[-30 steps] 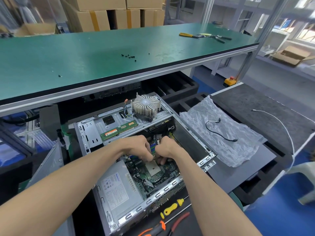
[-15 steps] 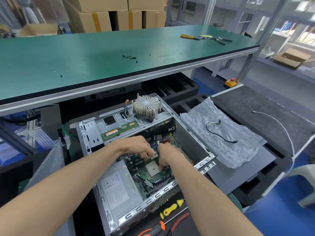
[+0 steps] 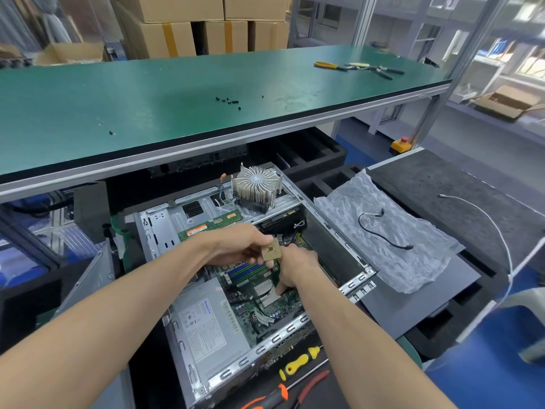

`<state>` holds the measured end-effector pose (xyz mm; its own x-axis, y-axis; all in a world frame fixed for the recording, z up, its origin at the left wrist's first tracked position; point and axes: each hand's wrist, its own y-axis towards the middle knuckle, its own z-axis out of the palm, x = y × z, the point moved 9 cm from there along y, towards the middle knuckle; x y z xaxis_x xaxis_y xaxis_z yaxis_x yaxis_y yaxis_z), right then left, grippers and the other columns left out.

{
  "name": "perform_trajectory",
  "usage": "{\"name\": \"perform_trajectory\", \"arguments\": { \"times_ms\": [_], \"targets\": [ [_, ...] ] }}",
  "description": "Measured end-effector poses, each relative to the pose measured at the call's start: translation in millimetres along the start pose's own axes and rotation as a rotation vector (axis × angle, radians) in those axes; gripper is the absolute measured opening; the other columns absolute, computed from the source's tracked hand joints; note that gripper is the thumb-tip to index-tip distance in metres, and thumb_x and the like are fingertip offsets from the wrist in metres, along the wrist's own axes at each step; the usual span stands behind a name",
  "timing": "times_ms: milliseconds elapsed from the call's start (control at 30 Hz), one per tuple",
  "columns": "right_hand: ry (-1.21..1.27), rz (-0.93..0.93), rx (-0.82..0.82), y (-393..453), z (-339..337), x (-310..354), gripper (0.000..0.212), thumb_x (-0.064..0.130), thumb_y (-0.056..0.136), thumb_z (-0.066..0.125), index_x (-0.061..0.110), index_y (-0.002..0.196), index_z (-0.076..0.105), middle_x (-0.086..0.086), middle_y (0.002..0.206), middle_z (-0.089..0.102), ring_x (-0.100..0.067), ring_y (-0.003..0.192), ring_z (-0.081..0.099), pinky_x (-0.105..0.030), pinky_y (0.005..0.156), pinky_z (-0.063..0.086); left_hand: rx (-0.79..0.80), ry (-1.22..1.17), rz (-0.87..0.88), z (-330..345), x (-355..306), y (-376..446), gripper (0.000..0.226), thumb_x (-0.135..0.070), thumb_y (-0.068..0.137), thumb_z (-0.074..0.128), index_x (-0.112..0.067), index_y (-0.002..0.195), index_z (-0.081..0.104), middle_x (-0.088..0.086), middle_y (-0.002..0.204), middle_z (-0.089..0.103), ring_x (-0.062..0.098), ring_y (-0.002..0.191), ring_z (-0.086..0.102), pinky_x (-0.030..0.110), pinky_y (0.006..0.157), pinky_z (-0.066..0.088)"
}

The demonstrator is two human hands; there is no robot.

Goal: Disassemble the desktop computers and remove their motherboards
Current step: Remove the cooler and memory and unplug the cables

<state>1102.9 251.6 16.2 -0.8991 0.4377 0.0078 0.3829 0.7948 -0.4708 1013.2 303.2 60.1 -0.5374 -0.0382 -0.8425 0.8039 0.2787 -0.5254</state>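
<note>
Computer case (image 3: 339, 246) lies open beneath both hands. Motherboard (image 3: 277, 305) remains seated inside; removal outstanding. Heatsink (image 3: 255, 187) is off, resting beyond the hands. Right hand (image 3: 295, 261) reaches down, fingertips touching the board. Left hand (image 3: 236, 243) pinches the extracted processor (image 3: 271, 250) above it.

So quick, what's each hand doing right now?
Left hand: pinching the CPU chip, lifted above the motherboard.
Right hand: holding nothing that shows, fingers pointing down at the CPU socket.
</note>
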Motion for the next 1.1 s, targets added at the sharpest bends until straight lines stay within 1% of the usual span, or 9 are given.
{"name": "perform_trajectory", "arguments": {
  "times_ms": [100, 167, 300, 400, 633, 767, 900, 1033, 1100],
  "targets": [
    [-0.006, -0.017, -0.013, -0.4, -1.9, 1.0, 0.068, 0.045, 0.064, 0.093, 0.020, 0.114, 0.053, -0.003, 0.116, 0.061, -0.029, 0.108, 0.063, -0.041, 0.074, 0.040, -0.035, -0.004, 0.065, -10.6, -12.9, -6.0, 0.031, -0.018, 0.105, 0.046, 0.002, 0.104, 0.069, 0.016, 0.095, 0.074, 0.012, 0.074, 0.059, 0.024, 0.066, 0.046],
    [-0.009, -0.028, -0.019, -0.7, -2.9, 2.0, 0.063, 0.042, 0.067, 0.093, 0.019, 0.102, 0.046, -0.004, 0.112, 0.061, -0.031, 0.103, 0.063, -0.042, 0.071, 0.040, -0.085, -0.007, 0.106, -24.0, -21.8, -12.7, 0.028, -0.017, 0.104, 0.048, 0.001, 0.102, 0.069, 0.014, 0.094, 0.075, 0.011, 0.074, 0.062, 0.023, 0.066, 0.049],
    [-0.003, -0.038, -0.005, -1.6, -3.0, 3.6, 0.061, 0.036, 0.072, 0.091, 0.015, 0.101, 0.043, -0.007, 0.103, 0.060, -0.034, 0.098, 0.063, -0.045, 0.072, 0.040, -0.249, -0.002, 0.149, -67.2, -34.6, -30.8, 0.026, -0.016, 0.102, 0.053, 0.002, 0.099, 0.071, 0.014, 0.088, 0.075, 0.011, 0.070, 0.065, 0.021, 0.063, 0.052],
    [0.010, -0.040, 0.005, -2.1, -2.3, 2.6, 0.058, 0.035, 0.072, 0.091, 0.014, 0.099, 0.044, -0.006, 0.095, 0.058, -0.034, 0.095, 0.063, -0.045, 0.072, 0.040, -0.416, 0.015, 0.099, -109.6, -29.1, -45.4, 0.022, -0.012, 0.098, 0.060, 0.003, 0.089, 0.074, 0.008, 0.077, 0.072, 0.011, 0.063, 0.066, 0.022, 0.058, 0.053],
    [0.002, -0.044, -0.007, -0.5, -2.5, 2.7, 0.056, 0.034, 0.073, 0.090, 0.015, 0.100, 0.045, -0.006, 0.094, 0.060, -0.032, 0.093, 0.065, -0.044, 0.071, 0.040, -0.673, 0.175, -0.052, -166.0, -4.4, -57.9, 0.018, -0.009, 0.097, 0.062, -0.001, 0.085, 0.072, 0.013, 0.086, 0.068, 0.014, 0.062, 0.065, 0.019, 0.053, 0.056],
    [-0.006, -0.043, -0.012, -1.1, -2.5, 2.9, 0.056, 0.035, 0.074, 0.089, 0.015, 0.100, 0.043, -0.006, 0.093, 0.055, -0.031, 0.085, 0.058, -0.044, 0.071, 0.040, -0.707, 0.246, -0.068, -169.8, -6.9, -52.9, 0.017, -0.011, 0.098, 0.060, -0.004, 0.086, 0.070, 0.011, 0.088, 0.066, 0.015, 0.068, 0.065, 0.020, 0.058, 0.058],
    [-0.018, -0.046, -0.019, -0.9, -2.6, 3.0, 0.057, 0.036, 0.075, 0.089, 0.015, 0.101, 0.042, -0.009, 0.108, 0.060, -0.034, 0.097, 0.063, -0.045, 0.072, 0.041, -0.686, 0.336, -0.099, -166.6, -14.1, -49.8, 0.012, -0.013, 0.096, 0.063, -0.006, 0.089, 0.069, 0.011, 0.091, 0.067, 0.016, 0.072, 0.066, 0.022, 0.058, 0.056],
    [-0.017, -0.047, -0.009, -1.2, -2.8, 3.2, 0.060, 0.037, 0.073, 0.090, 0.015, 0.102, 0.043, -0.008, 0.106, 0.059, -0.034, 0.096, 0.063, -0.044, 0.073, 0.042, -0.676, 0.534, -0.150, -162.8, -21.7, -50.7, 0.016, -0.022, 0.090, 0.073, -0.009, 0.083, 0.067, 0.006, 0.073, 0.070, 0.014, 0.065, 0.065, 0.023, 0.054, 0.049],
    [-0.013, -0.045, -0.005, -1.4, -2.7, 2.6, 0.059, 0.037, 0.072, 0.090, 0.015, 0.103, 0.045, -0.006, 0.102, 0.060, -0.032, 0.088, 0.061, -0.043, 0.072, 0.041, -0.689, 0.654, -0.174, -160.8, -25.5, -52.0, 0.022, -0.029, 0.088, 0.075, -0.010, 0.082, 0.066, 0.006, 0.076, 0.072, 0.018, 0.071, 0.067, 0.029, 0.062, 0.051]
  ]
}}
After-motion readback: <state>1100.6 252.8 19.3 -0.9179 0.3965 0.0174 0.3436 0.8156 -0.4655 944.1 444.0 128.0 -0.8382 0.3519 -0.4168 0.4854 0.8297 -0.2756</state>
